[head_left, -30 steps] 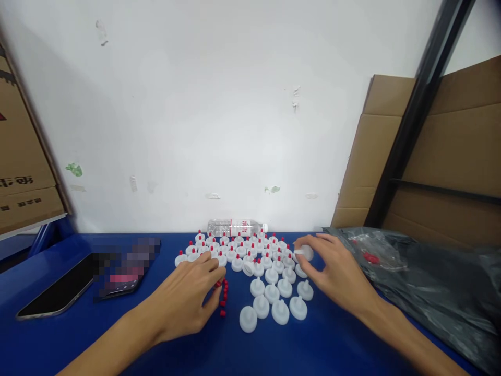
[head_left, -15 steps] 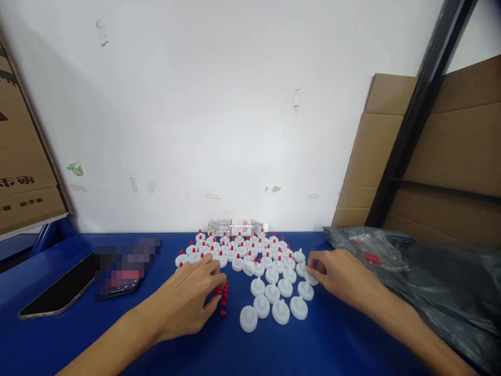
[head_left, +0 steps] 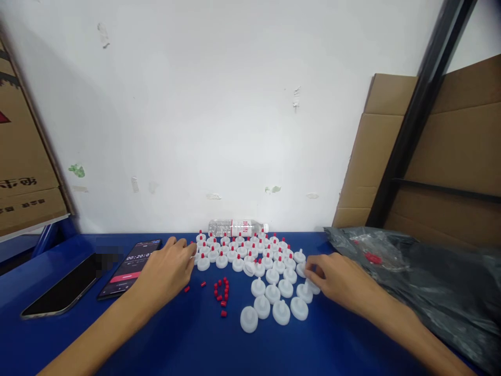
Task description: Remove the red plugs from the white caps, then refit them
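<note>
Mostly, a white wall (head_left: pixel 235 115), marked with scraps of tape, fills the view and meets the far edge of a blue desk (head_left: pixel 188 350). A printed cardboard box (head_left: pixel 27 130) stands past the desk's left edge; brown cardboard sheets (head_left: pixel 371 156) and a black post (head_left: pixel 405 130) rise beyond the far right corner. One dark grey plastic bag (head_left: pixel 438 287) covers the right edge, with one clear bag (head_left: pixel 387 250) on it, something red inside.

Two hands reach over the desk. The left hand (head_left: pixel 170 269) bends its fingers at the left end of the red-tipped group; I cannot tell whether it grasps anything. The right hand (head_left: pixel 338 274) curls in beside the bare lids on the right, its grip hidden. Two phones (head_left: pixel 131 269) lie toward the left edge, one lit with a timer. One clear bottle (head_left: pixel 223 227) lies along the far edge.

About thirty red-tipped lids (head_left: pixel 221 260) crowd from there toward the middle; some thirteen bare lids (head_left: pixel 281 312) spread nearer, right of centre. About a dozen red caps (head_left: pixel 223 314) lie loose left of those. All lids are round and whitish with a central spout, mostly pointing up; one leans over. The caps are tiny red cylinders.
</note>
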The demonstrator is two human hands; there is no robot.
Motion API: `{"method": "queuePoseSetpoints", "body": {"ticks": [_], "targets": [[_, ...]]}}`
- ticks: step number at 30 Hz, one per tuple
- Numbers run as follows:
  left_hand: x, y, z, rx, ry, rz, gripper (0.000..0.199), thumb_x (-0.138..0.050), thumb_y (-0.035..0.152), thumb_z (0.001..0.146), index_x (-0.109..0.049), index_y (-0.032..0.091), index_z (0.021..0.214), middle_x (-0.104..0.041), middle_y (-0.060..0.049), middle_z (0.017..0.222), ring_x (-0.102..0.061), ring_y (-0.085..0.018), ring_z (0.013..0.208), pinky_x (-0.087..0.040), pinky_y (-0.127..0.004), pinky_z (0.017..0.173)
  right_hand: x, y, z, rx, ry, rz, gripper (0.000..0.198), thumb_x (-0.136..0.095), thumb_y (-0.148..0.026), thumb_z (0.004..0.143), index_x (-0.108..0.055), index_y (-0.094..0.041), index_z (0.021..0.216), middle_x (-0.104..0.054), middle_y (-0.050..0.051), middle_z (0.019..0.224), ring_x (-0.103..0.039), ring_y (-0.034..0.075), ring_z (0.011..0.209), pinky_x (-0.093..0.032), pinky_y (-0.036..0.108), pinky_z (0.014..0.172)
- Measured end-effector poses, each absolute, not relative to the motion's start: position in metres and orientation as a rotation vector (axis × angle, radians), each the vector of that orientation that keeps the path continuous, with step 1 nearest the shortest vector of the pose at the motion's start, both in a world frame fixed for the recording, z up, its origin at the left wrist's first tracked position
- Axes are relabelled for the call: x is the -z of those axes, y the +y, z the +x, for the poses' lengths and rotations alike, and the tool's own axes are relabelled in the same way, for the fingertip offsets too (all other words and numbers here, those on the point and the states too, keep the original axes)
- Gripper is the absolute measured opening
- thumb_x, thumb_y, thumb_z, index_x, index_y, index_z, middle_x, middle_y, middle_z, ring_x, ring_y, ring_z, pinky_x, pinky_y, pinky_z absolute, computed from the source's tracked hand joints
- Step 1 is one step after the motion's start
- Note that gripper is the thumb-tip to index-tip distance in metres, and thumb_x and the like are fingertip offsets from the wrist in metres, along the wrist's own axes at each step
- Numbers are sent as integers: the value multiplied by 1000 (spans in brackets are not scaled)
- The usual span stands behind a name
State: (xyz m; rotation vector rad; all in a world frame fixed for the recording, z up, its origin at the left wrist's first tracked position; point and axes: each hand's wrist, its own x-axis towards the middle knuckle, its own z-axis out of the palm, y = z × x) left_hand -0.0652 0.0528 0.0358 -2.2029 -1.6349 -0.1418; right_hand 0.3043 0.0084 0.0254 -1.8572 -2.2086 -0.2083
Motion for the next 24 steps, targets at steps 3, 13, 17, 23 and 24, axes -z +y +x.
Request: {"method": "queuePoseSetpoints", "body": {"ticks": [3, 13, 17, 23, 24], "targets": [[-33, 50, -67, 160, -1749, -2133, 27, -43, 24, 96, -69, 16, 93, -69, -13, 87, -66, -31, 86, -48, -34, 65, -29, 11, 306, 302, -2072, -1928, 26, -49, -33, 97, -72, -27, 86, -71, 3, 67, -66, 24, 59, -26, 28, 51], [-49, 38, -59, 183, -1848, -2059, 33, -38, 27, 99, -66, 18, 83, -71, -12, 74, -71, -32, 72, -42, -32, 58, -38, 4, 289, 267, -1943, -1677, 30, -45, -39, 101, -66, -26, 84, -67, -1, 63, -64, 22, 61, -37, 31, 58], [-45, 27, -44, 648, -1555, -2204, 25, -42, 28, 102, -66, 21, 102, -75, -8, 92, -72, -27, 81, -48, -31, 62, -39, 0, 281, 295, -1970, -1310, 20, -48, -34, 102, -65, -25, 101, -73, 2, 88, -68, 23, 86, -45, 38, 86], [-20, 5, -18, 862, -587, -2694, 32, -38, 8, 102, -62, 22, 119, -75, -5, 102, -71, -18, 87, -56, -26, 71, -26, -17, 257, 223, -2242, -987, 53, -64, -37, 96, -42, -26, 142, -67, 9, 127, -63, 26, 115, -32, 52, 113], [-18, 0, -14, 897, -528, -2691, 29, -39, 10, 103, -61, 21, 120, -76, -5, 103, -71, -18, 87, -56, -27, 70, -24, -21, 251, 175, -2284, -961, 61, -68, -40, 93, -40, -26, 145, -67, 9, 128, -63, 26, 116, -30, 53, 115]]}}
